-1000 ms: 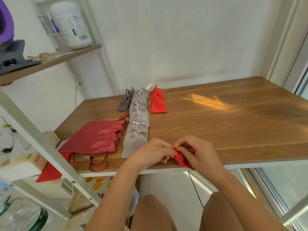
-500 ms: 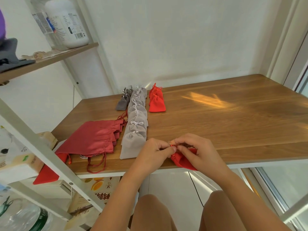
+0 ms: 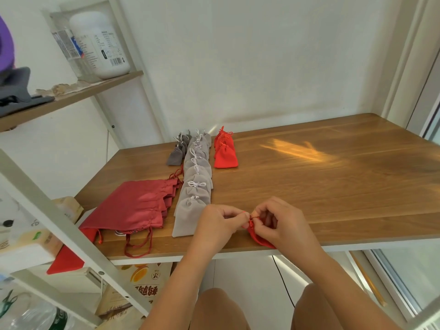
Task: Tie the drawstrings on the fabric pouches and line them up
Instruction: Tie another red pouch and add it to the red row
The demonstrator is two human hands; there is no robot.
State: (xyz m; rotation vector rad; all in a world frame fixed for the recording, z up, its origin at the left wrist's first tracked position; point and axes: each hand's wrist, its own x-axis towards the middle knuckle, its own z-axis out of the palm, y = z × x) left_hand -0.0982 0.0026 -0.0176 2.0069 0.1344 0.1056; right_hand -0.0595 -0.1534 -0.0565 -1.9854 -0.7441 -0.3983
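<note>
You had the small red pouch (image 3: 260, 239) at the lower centre of the frame, hanging just over the near edge of the table (image 3: 309, 186) and mostly hidden under your right hand (image 3: 282, 226). Your left hand (image 3: 217, 222) was close beside it. The left fingers (image 3: 240, 218) were pinched together on the thin red drawstring (image 3: 252, 217), and the right fingers (image 3: 262, 213) were curled around the pouch's neck. Whether they also nipped the other cord end, I couldn't tell.

That pouch looked soft, limp and nearly weightless, so it would crumple and slide rather than resist a pull. The neck just below the gather was the place to hold it, with the cord ends taken at their very tips. The cord looked fine and a bit slick, so a loose knot could well slip open.

Up the table, the light grey pouches (image 3: 196, 182) ran in an overlapping line from centre to upper centre, bows showing. A short row of red pouches (image 3: 225, 152) lay just right of their far end, and a few dark grey pouches (image 3: 176, 154) lay just left of it. The larger dark red bags (image 3: 138, 203) were stacked at centre left, cords trailing toward the table edge.
</note>
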